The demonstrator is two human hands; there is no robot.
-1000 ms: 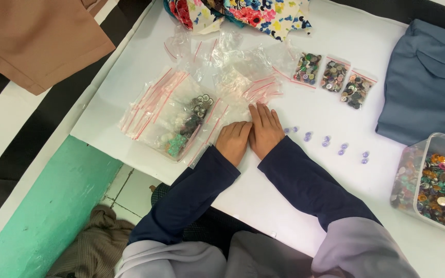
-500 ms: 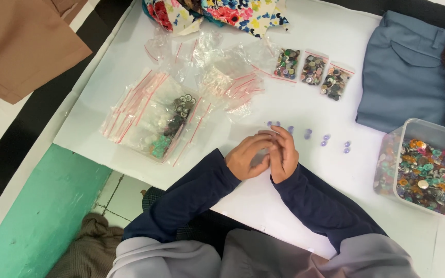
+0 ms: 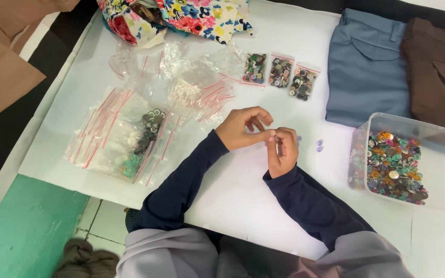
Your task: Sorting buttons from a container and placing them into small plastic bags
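My left hand (image 3: 243, 128) and my right hand (image 3: 283, 152) meet fingertip to fingertip just above the white table (image 3: 243, 195). Between them they pinch something small that looks like a clear plastic bag, though it is hard to make out. A few small purple buttons (image 3: 319, 145) lie on the table just right of my right hand. To the left lies a pile of clear zip bags with red strips (image 3: 110, 135), one holding dark buttons (image 3: 150, 126). Three small bags filled with mixed buttons (image 3: 281, 73) lie in a row beyond my hands.
A clear plastic box of mixed coloured buttons (image 3: 441, 154) stands at the right. Folded blue (image 3: 366, 67) and brown (image 3: 436, 72) garments lie at the back right, floral fabric (image 3: 191, 15) at the back. Brown cloth (image 3: 1, 72) sits far left; the table's front edge borders a green floor (image 3: 27, 226).
My hands lifted off the pile of zip bags, came together and moved right to the middle of the table. The camera view shifted right too.
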